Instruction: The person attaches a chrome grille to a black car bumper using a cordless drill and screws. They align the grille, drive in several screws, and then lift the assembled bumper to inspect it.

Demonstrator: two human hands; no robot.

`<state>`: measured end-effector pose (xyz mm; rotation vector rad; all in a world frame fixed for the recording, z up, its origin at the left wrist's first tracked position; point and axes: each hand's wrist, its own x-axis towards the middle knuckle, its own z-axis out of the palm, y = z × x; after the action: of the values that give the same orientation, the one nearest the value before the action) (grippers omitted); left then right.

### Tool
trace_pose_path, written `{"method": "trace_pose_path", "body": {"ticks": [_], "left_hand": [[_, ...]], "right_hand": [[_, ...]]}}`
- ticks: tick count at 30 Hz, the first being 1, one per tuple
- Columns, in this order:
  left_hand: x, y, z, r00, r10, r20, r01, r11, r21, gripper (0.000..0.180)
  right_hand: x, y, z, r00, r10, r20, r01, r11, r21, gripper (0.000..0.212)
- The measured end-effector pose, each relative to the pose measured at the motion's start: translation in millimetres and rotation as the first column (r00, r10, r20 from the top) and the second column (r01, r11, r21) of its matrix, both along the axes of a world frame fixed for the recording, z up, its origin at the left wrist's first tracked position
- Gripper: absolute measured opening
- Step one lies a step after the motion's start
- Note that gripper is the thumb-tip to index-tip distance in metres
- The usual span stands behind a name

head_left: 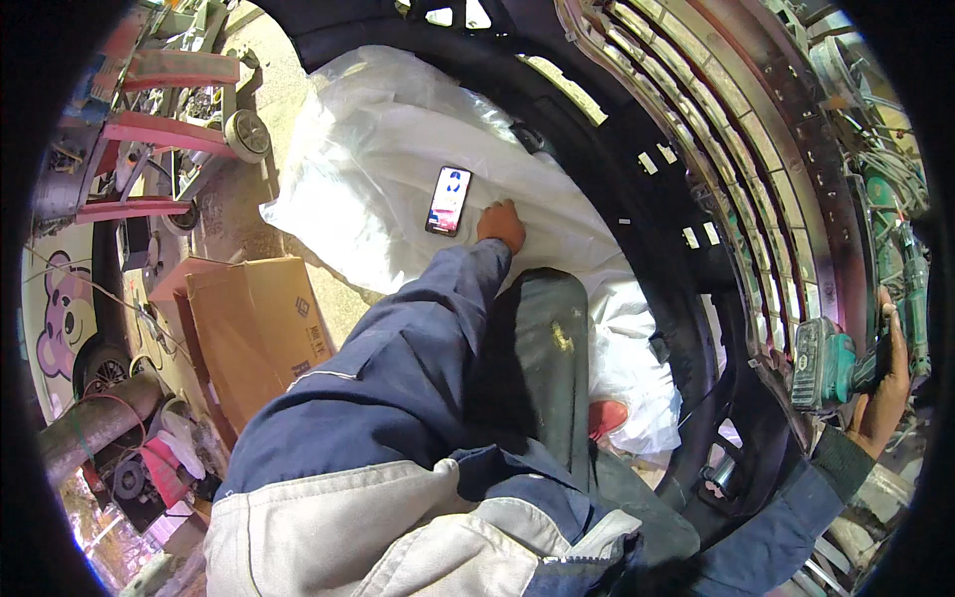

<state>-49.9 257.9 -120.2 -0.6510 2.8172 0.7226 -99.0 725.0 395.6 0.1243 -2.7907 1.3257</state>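
Note:
My left hand (502, 227) is closed, its curled fingers resting on white plastic sheeting (368, 139) just right of a smartphone (449, 200). The phone lies face up with its screen lit. What might be under those fingers is hidden. At the far right, my right hand (879, 403) is wrapped round a teal cordless power tool (824, 365) with a dark block at its near end; its working head is hard to make out. The tool is beside a large black car bumper (637, 184) with a slatted grille (741, 129), which curves round the sheeting.
A cardboard box (261, 316) stands on the left, below a red-stepped frame with a wheel (247, 135). Farther left is a vehicle panel with a purple cartoon animal (66, 316). Cables and metal parts (890, 169) crowd the right edge. My dark-trousered knee (542, 348) juts over the sheeting.

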Motion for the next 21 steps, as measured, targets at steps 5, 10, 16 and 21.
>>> {"method": "trace_pose_path", "body": {"ticks": [5,10,16,21], "left_hand": [[31,-25,0,0.992,0.092,-0.089,-0.068,0.969,0.239,0.025],[118,-76,7,0.98,0.2,0.012,-0.191,0.909,0.37,0.031],[254,-133,43,0.964,0.231,0.133,-0.261,0.916,0.305,0.033],[319,-169,125,0.99,0.084,0.11,-0.117,0.931,0.345,0.026]], "right_hand": [[-1,3,-4,0.994,-0.089,0.058,0.098,0.979,-0.178,0.043],[-6,10,-10,1.0,0.026,-0.001,-0.026,0.999,-0.023,0.043],[-30,26,-20,0.989,-0.06,0.134,0.103,0.935,-0.339,0.043],[-51,51,-33,0.987,-0.028,0.16,0.085,0.927,-0.364,0.043]]}}
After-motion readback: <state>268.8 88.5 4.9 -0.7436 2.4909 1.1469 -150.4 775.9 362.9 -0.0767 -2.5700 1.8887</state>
